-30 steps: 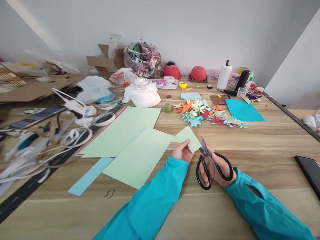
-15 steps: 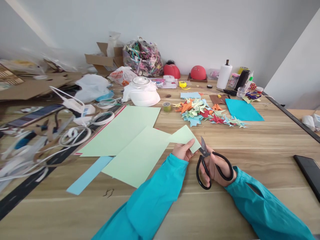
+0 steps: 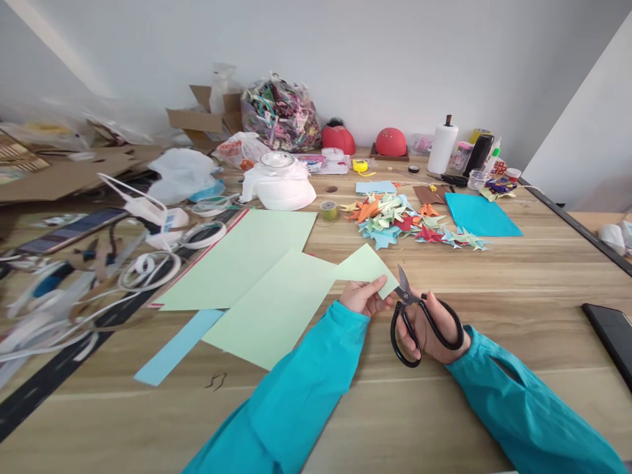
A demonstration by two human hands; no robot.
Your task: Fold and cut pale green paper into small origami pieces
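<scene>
Over there, the left hand [image 3: 364, 298] has its grip pinched on a small green card [image 3: 361, 264], held up over the tabletop [image 3: 518, 289]. The right hand [image 3: 437, 329] keeps its grip round the handles of the scissors [image 3: 406, 297], whose blades are parted at the card's right-hand corner. To the card's left, two bigger green sheets [image 3: 276, 303] overlap; beyond the hands lies a colourful heap of folded paper [image 3: 395, 217].

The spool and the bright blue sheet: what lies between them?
The head view shows a pile of colourful folded paper pieces, with a brown sheet behind it.
</scene>
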